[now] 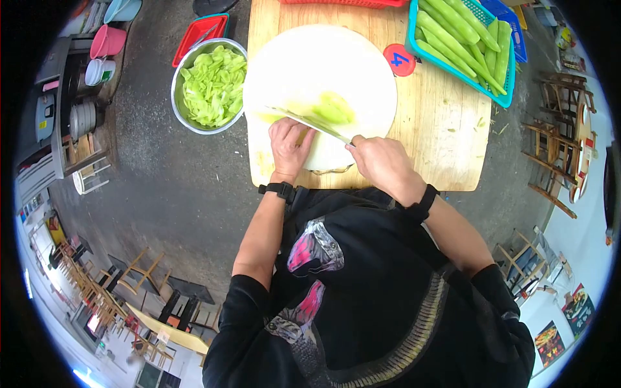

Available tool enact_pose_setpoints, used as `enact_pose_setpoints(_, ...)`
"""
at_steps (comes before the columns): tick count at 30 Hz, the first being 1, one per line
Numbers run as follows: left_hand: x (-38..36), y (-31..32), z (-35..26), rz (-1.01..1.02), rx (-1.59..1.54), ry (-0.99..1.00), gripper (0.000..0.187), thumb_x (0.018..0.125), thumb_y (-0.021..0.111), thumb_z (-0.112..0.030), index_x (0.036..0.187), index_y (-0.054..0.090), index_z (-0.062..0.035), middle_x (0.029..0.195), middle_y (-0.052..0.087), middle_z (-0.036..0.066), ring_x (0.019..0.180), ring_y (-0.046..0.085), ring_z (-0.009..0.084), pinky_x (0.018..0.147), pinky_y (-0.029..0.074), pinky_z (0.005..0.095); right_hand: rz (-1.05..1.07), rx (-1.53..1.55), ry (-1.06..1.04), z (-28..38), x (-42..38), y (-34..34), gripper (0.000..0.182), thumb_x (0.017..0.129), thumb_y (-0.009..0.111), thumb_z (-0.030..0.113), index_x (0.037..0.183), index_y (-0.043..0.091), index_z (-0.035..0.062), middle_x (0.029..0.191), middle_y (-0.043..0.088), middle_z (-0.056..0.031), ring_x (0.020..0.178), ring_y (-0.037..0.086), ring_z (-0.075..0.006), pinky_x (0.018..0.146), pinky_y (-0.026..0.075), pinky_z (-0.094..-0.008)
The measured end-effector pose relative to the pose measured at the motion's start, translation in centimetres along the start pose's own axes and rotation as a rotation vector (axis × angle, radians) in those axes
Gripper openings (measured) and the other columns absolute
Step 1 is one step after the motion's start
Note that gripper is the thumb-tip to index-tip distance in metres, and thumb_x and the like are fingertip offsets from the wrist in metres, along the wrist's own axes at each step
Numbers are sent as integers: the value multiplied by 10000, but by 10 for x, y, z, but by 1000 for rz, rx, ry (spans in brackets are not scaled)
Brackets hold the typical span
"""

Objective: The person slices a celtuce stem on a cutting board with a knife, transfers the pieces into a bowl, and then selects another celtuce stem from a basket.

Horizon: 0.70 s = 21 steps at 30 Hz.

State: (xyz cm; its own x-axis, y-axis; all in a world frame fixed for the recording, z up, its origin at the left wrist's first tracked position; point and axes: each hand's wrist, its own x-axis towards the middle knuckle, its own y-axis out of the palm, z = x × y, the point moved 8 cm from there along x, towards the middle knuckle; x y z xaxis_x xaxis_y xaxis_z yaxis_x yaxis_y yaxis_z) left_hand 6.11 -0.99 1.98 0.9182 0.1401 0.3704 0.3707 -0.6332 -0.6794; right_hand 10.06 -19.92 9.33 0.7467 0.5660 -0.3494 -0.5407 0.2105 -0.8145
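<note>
My right hand [383, 165] is closed round the handle of a knife [321, 125], whose blade slants across the round white cutting board [323, 58]. Just behind the blade, my left hand [291, 143] rests on the board with its fingers curled; whatever lies under them is hidden. Beyond the blade is a small patch of pale green slices [333, 108], washed out by glare. A metal bowl [177, 97] to the left is filled with sliced green pieces [213, 84]. At the upper right, a teal basket [506, 98] holds several long, flat green pods [453, 55].
The board lies on a wooden table [446, 142]. A red disc marked 4 [399, 60] sits beside the board. A red basket [343, 3] is at the far edge, and a blue basket [517, 39] stands behind the teal one. Wooden chairs [556, 129] line the right side.
</note>
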Motion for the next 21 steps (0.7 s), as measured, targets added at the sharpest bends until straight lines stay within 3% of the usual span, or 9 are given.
enact_pose_setpoints(12, -1, 1, 2, 61, 40, 35, 250, 772, 869, -81, 998, 764, -58, 1052, 698, 92, 1031, 647, 309, 967, 464, 450, 29, -61, 41, 2, -9, 4, 285, 1064, 595, 268, 933, 655, 22, 688, 688, -200, 638, 701, -395, 597, 546, -502)
enact_pose_setpoints(14, 0, 1, 1, 55, 40, 31, 230, 766, 871, -85, 966, 761, -65, 1036, 703, 77, 1024, 652, 298, 961, 461, 444, 43, -64, 43, 4, -10, 2, 225, 1028, 595, 191, 957, 675, -7, 692, 706, -199, 659, 729, -378, 627, 579, -493)
enact_pose_setpoints(21, 3, -1, -3, 29, 31, 51, 208, 783, 867, -91, 961, 763, -68, 1006, 712, 56, 1012, 658, 281, 950, 461, 435, 27, -41, 67, 1, -10, 2, 276, 1059, 592, 249, 936, 656, 11, 681, 688, -201, 646, 707, -390, 606, 549, -506)
